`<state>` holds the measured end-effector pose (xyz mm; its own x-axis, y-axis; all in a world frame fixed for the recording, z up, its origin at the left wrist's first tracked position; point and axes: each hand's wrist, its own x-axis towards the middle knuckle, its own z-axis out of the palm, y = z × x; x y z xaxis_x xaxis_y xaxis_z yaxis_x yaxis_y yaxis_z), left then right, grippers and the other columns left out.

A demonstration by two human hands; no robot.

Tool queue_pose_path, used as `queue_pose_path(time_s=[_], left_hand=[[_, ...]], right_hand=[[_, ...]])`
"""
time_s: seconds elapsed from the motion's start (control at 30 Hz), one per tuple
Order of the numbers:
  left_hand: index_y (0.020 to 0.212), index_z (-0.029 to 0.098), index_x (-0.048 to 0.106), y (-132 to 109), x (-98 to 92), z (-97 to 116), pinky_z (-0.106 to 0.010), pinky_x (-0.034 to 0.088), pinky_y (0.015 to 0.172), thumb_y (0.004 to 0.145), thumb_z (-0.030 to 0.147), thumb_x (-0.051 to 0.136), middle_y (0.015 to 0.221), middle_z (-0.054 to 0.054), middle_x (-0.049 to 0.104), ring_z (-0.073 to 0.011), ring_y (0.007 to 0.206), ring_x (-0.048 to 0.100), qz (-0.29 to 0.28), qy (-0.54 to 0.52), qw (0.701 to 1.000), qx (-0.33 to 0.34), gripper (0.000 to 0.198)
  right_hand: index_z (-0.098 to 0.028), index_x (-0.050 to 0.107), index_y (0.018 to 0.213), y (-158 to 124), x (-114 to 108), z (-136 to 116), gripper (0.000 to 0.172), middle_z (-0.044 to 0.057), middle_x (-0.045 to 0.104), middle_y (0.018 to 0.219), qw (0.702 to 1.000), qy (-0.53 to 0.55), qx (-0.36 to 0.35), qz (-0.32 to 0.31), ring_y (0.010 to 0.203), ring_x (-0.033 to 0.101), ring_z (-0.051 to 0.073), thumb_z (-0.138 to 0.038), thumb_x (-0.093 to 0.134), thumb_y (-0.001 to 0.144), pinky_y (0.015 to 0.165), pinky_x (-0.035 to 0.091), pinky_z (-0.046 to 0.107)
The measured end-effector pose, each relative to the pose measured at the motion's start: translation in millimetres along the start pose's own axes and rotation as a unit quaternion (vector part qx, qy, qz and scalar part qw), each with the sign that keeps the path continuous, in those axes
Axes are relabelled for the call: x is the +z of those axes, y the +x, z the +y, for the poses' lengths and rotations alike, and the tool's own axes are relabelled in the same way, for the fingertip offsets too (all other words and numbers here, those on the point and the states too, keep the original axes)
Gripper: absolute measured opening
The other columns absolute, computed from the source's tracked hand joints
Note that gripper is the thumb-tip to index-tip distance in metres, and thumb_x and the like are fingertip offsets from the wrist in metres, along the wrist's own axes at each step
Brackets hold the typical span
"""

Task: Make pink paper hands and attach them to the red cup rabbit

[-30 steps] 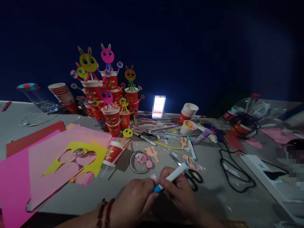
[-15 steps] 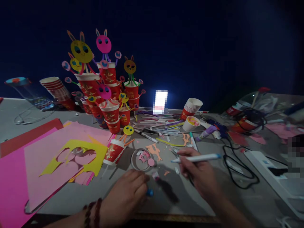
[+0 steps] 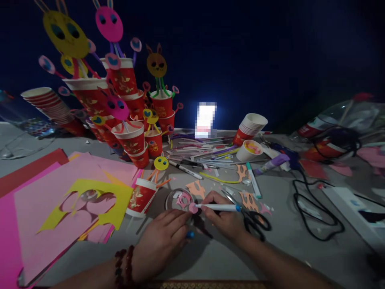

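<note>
My right hand point(image 3: 224, 216) is closed around a white marker point(image 3: 225, 207) with a blue end, its tip touching a small pink paper disc point(image 3: 193, 208). Fingertips of my left hand point(image 3: 167, 237) rest at the disc's near edge. A blue marker cap point(image 3: 189, 235) sticks out from under the curled fingers of that hand. Just beyond the disc is a round clear dish point(image 3: 168, 196) with pink paper scraps inside. Black-handled scissors point(image 3: 260, 222) lie to the right of my right hand, partly hidden by it.
Red paper cups point(image 3: 129, 138) with paper rabbit figures stand stacked at the left. A smaller cup figure point(image 3: 141, 196) leans beside the dish. Coloured paper sheets point(image 3: 27, 216) cover the left side. Pens, a glowing phone point(image 3: 205, 120), cups and a black cable point(image 3: 319, 237) lie further back and right.
My right hand has moved left with the marker, bringing its tip onto the pink disc. The scissors are now uncovered. My left hand has shifted slightly toward the disc. The view has moved closer.
</note>
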<state>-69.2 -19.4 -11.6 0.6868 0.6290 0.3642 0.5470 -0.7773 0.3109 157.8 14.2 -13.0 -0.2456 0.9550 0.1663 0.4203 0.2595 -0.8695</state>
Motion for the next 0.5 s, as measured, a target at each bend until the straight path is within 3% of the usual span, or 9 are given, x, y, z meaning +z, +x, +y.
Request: queue_pose_path(time_s=[0.5], left_hand=[[0.095, 0.016, 0.062, 1.6, 2.0, -2.3, -0.039, 0.053, 0.095, 0.1, 0.02, 0.047, 0.126, -0.006, 0.07, -0.0221, 0.114, 0.063, -0.02, -0.017, 1.0, -0.003, 0.017]], right_hand=[[-0.022, 0.062, 0.077, 3.3, 2.9, -2.8, 0.014, -0.001, 0.067, 0.068, 0.998, -0.034, 0.013, -0.054, 0.061, 0.062, 0.015, -0.029, 0.056, 0.088, 0.059, 0.043, 0.024]])
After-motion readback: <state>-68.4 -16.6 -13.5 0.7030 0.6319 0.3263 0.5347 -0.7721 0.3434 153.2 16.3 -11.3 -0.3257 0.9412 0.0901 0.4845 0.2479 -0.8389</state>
